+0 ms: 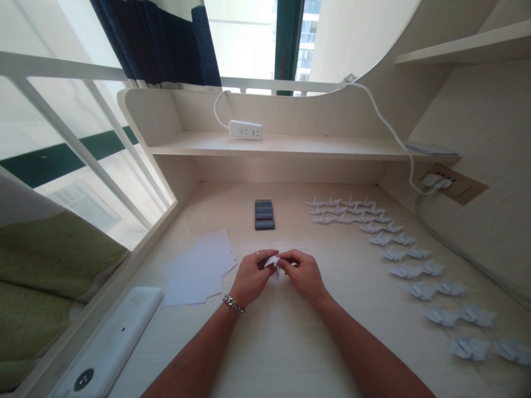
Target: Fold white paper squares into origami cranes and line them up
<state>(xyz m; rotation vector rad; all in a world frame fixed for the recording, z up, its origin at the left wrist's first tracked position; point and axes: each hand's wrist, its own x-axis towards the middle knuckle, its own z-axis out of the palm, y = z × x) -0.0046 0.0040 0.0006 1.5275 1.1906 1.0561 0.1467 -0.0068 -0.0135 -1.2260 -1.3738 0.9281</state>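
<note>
Folded paper (272,261) pinched by left hand (250,277); right hand (305,275) likewise.

My left forearm (193,354) and right forearm (365,348) reach forward, bare, slanting inward from the bottom of the view until my hands come close together near the middle. My left hand (250,277) and right hand (306,275) show their backs, just beside each other. On each I bring thumb (287,267) and forefinger (291,255) together in a pinch; my remaining fingers are bent and partly hidden. My wrists (324,302) run nearly straight on from the arms.
</note>
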